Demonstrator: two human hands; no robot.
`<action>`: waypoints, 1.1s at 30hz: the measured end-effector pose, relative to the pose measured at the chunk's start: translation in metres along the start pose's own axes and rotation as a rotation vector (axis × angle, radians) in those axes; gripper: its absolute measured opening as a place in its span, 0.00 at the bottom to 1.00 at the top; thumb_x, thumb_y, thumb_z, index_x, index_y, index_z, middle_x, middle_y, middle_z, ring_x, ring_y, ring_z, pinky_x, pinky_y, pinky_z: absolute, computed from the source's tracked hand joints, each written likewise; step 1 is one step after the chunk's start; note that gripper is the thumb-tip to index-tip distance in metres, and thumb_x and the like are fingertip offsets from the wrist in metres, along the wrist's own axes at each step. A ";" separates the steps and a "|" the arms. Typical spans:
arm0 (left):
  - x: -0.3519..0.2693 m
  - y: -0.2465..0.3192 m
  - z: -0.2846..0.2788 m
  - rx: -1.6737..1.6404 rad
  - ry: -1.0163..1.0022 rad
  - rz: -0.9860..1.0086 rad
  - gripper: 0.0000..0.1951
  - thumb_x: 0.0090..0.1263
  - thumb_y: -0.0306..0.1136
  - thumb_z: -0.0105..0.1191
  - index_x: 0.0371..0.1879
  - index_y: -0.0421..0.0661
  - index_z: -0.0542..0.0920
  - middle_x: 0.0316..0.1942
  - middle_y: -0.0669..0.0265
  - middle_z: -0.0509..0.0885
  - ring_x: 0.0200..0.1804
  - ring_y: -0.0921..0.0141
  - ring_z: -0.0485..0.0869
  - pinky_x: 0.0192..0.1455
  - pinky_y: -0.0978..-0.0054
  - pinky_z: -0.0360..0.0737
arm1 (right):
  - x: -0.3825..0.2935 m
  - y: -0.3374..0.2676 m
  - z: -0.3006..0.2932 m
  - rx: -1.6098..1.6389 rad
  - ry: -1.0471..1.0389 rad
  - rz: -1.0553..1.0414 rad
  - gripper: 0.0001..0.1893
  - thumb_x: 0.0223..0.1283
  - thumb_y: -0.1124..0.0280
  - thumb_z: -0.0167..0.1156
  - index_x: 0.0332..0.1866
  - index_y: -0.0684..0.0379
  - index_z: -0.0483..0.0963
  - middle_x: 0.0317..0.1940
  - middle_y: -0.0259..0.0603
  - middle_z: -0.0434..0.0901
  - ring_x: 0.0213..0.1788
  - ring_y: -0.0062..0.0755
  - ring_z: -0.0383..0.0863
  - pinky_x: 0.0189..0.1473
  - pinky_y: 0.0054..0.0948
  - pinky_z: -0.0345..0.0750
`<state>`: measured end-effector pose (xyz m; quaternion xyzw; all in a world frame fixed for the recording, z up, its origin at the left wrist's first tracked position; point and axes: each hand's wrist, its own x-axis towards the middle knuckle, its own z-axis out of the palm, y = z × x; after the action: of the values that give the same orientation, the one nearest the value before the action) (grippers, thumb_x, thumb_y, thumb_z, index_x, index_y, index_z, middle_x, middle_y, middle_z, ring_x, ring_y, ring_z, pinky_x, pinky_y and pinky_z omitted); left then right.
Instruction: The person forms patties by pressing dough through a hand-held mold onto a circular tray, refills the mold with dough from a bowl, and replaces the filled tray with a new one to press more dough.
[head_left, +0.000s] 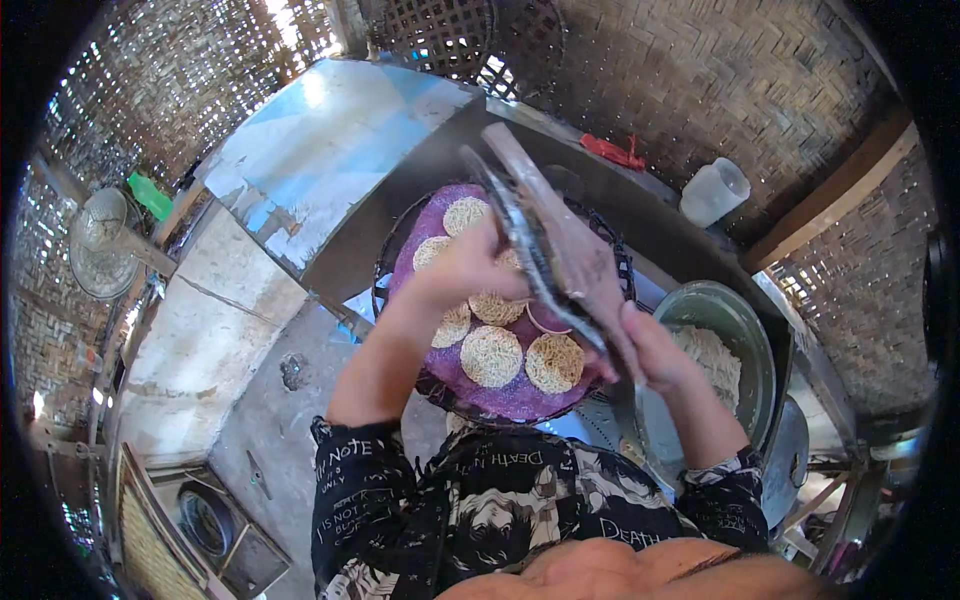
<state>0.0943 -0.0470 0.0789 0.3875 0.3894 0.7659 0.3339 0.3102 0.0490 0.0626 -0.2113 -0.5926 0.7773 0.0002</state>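
Observation:
In the head view, my right hand (652, 349) grips the near end of a long wooden board (577, 247) that stands tilted above a round basket. A dark, flat piece with a shiny edge (517, 232) lies against the board's left side. My left hand (487, 259), blurred, reaches over the basket beside that piece; its fingers are partly hidden, so I cannot tell whether it holds anything. Several round, pale, noodle-like discs (491, 356) lie on purple mesh cloth (517, 397) in the basket. One disc (555, 363) is browner on part of its top.
A green basin (761, 375) with whitish, flour-like matter (709, 360) stands at the right, near a round metal lid (787, 457). A translucent plastic container (712, 191) and a red plastic bag (611, 151) lie on the back ledge. A blue-white panel (337, 142) rises at the back left.

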 end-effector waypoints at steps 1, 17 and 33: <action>0.013 0.001 -0.004 -0.146 -0.027 -0.039 0.23 0.56 0.43 0.52 0.47 0.39 0.72 0.39 0.59 0.79 0.43 0.59 0.77 0.55 0.59 0.66 | -0.004 -0.003 -0.008 -0.009 -0.001 0.001 0.30 0.61 0.42 0.34 0.38 0.62 0.71 0.23 0.38 0.76 0.18 0.23 0.73 0.18 0.20 0.71; 0.048 -0.079 -0.011 -0.836 0.307 -0.339 0.24 0.64 0.57 0.32 0.31 0.46 0.70 0.09 0.74 0.53 0.14 0.74 0.58 0.26 0.70 0.64 | -0.012 -0.005 -0.053 -0.443 0.211 0.266 0.30 0.59 0.42 0.38 0.29 0.62 0.73 0.15 0.36 0.74 0.12 0.22 0.72 0.13 0.21 0.69; 0.070 -0.059 -0.021 -0.718 0.272 -0.284 0.26 0.64 0.58 0.28 0.24 0.46 0.69 0.05 0.76 0.51 0.08 0.77 0.52 0.17 0.74 0.58 | 0.015 0.017 -0.032 -0.658 0.503 -0.104 0.25 0.57 0.47 0.48 0.22 0.63 0.71 0.11 0.35 0.71 0.10 0.21 0.67 0.13 0.21 0.64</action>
<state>0.0556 0.0312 0.0434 0.0838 0.1875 0.8438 0.4958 0.3115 0.0767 0.0355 -0.3532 -0.8007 0.4696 0.1168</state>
